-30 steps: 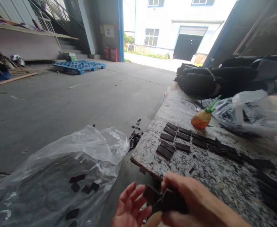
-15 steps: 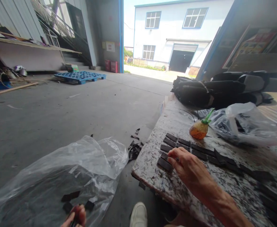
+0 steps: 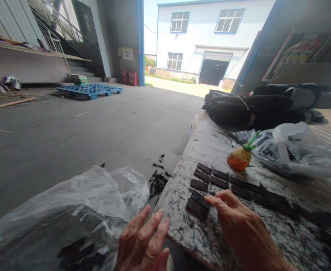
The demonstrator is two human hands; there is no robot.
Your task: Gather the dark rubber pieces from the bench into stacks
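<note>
My left hand (image 3: 144,241) hangs beside the near corner of the table, fingers stretched out and apart, holding nothing. Over the tabletop my right hand (image 3: 235,222) is bent, its thumb and index finger close together at a small dark piece, mostly hidden by the fingertips. The thumb tip meets the right end of a pair of short black strips (image 3: 197,205). Other cut black strips (image 3: 200,185) lie in short rows behind, and longer black strips (image 3: 278,201) run off to the right. Below left, a clear plastic bag (image 3: 97,188) contains several black pieces (image 3: 79,252).
An orange, round-bodied object with a green neck (image 3: 239,158) stands on the speckled table (image 3: 179,218). Behind it are a clear plastic bag (image 3: 298,146) and dark rolls (image 3: 247,105). Black scraps (image 3: 158,182) lie on the floor; a blue pallet (image 3: 90,90) sits farther off.
My left hand has risen from the bag to the table corner, leaving black pieces in the bag, and its fingers have spread. My right hand has shifted slightly nearer to me. The view turned slightly.
</note>
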